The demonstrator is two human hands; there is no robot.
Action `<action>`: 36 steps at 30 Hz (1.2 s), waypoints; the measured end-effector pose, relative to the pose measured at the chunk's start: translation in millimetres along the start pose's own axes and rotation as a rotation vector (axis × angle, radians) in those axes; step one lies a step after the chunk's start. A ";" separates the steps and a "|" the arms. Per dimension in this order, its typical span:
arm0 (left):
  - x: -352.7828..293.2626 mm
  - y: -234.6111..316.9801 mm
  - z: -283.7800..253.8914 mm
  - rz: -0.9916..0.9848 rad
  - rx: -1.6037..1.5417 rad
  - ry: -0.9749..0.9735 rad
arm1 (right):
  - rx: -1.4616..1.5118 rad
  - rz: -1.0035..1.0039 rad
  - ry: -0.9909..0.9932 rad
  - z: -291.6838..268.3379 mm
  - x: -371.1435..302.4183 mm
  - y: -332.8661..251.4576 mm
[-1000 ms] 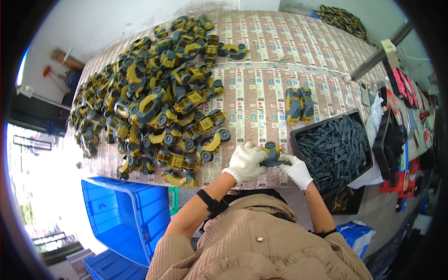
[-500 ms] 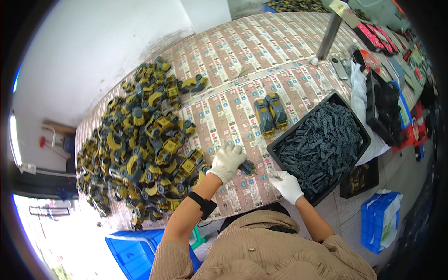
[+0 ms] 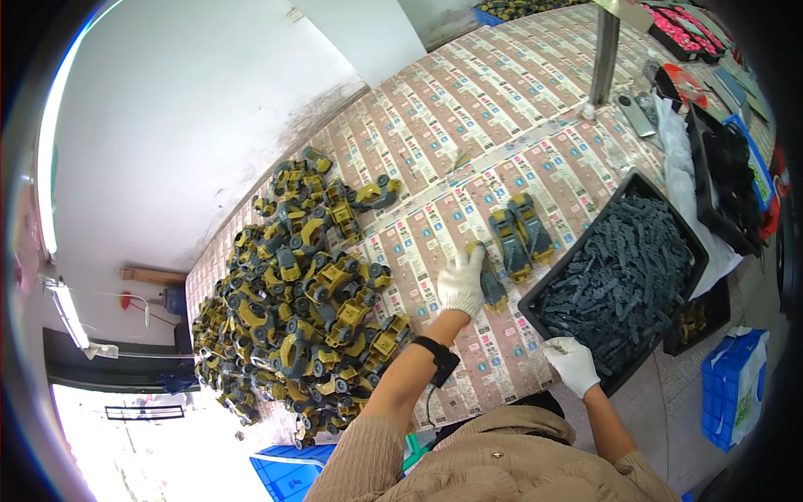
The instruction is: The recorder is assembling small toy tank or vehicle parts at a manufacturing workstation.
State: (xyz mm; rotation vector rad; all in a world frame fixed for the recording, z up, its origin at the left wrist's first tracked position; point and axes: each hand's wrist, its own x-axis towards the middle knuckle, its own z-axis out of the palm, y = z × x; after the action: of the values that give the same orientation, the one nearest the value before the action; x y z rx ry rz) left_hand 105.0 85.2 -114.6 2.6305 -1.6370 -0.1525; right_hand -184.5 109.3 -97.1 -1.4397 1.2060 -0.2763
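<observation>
Left hand, gripping a truck, has swung it left of the tray, beside two others, making three; right hand near tray, grip unclear

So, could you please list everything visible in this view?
Table: one, patterned brown and white cover, centre
Parts tray: one, black, table's right side
Loose parts: many, dark grey, in that tray
Heaped toy vehicles: too many to count, yellow and grey, table's left side
Paired toy vehicles: two, yellow and grey, left of parts tray
Single toy vehicle: one, yellow and grey, beside the pair
Second tray: one, black, farther right
Plastic sheet: one, white, between both trays
Post: one, grey, upper right
Pink items: several, pink, far right
Crate: one, blue, lower left
Box: one, blue, on floor, right
Left hand: one, white glove, on single toy vehicle
Right hand: one, white glove, by parts tray's near side
</observation>
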 end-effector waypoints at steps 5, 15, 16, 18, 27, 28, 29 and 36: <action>-17.2 -24.0 48.2 -0.831 -0.973 -0.199 | -0.017 0.001 -0.040 16.6 8.5 -16.9; 36.1 -30.4 16.4 -0.613 -0.838 -0.208 | -0.064 0.131 0.057 29.2 7.2 -18.5; 45.2 -53.3 9.2 -0.616 -0.848 -0.186 | -0.046 0.134 0.050 30.0 3.2 -24.9; 69.4 -92.5 0.6 -0.504 -0.490 -0.051 | -0.003 0.182 0.066 33.0 -3.8 -30.7; 103.5 -199.5 32.1 -0.263 -0.154 0.368 | -0.152 0.275 0.087 22.3 -10.0 -28.2; 114.5 -201.7 29.4 -0.205 -0.166 0.455 | -0.169 0.278 0.093 22.2 -9.3 -30.6; 126.9 -199.9 25.2 -0.207 -0.177 0.438 | -0.180 0.295 0.095 22.6 -10.3 -32.1; 166.6 -231.3 15.7 -0.239 0.122 0.056 | -0.189 0.312 0.065 12.5 3.8 -42.3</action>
State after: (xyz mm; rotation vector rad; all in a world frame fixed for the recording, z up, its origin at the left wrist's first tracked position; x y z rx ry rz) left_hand 382.9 38.5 -160.3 2.8861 -1.3529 0.0144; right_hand -152.4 104.8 -66.9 -1.3852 1.5200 0.0064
